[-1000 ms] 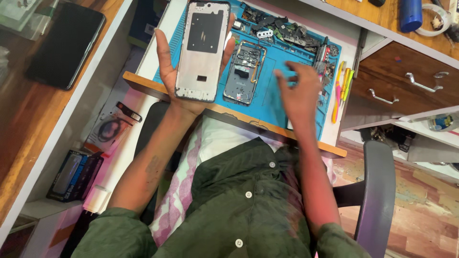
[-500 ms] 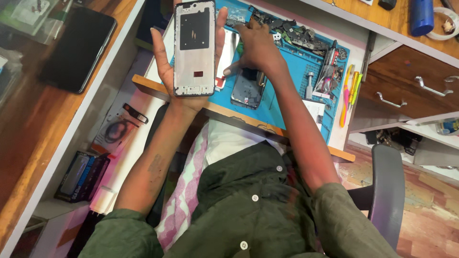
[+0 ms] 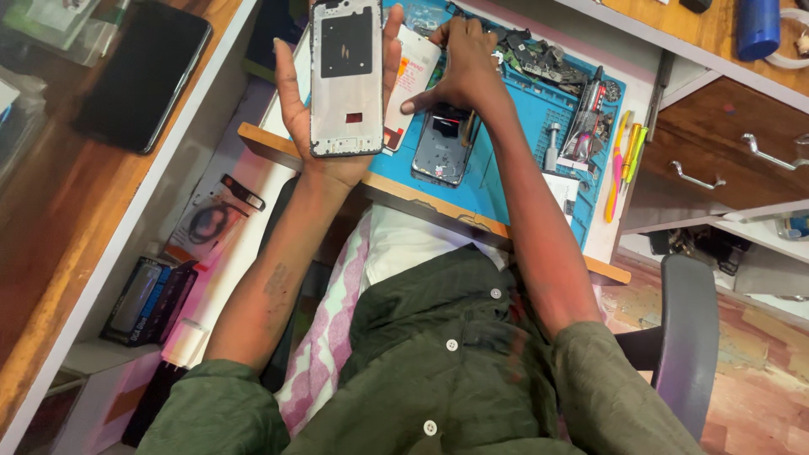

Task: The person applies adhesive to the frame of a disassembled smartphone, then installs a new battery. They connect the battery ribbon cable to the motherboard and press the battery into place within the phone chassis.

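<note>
A single head-worn camera looks steeply down from above the person's chest, close in, taking in both forearms, the blue work mat (image 3: 514, 160) ahead and the wooden counter (image 3: 59, 244) at left

At upper left of the frame you have a dark phone (image 3: 139, 76) lying screen-up on the wooden counter, its screen black. Top centre, a white packet (image 3: 413, 72) with orange and red print lies under your right hand (image 3: 459, 67). At lower left stand a clear blister pack (image 3: 211, 221) with a black cable and two dark boxes (image 3: 152, 302).
</note>
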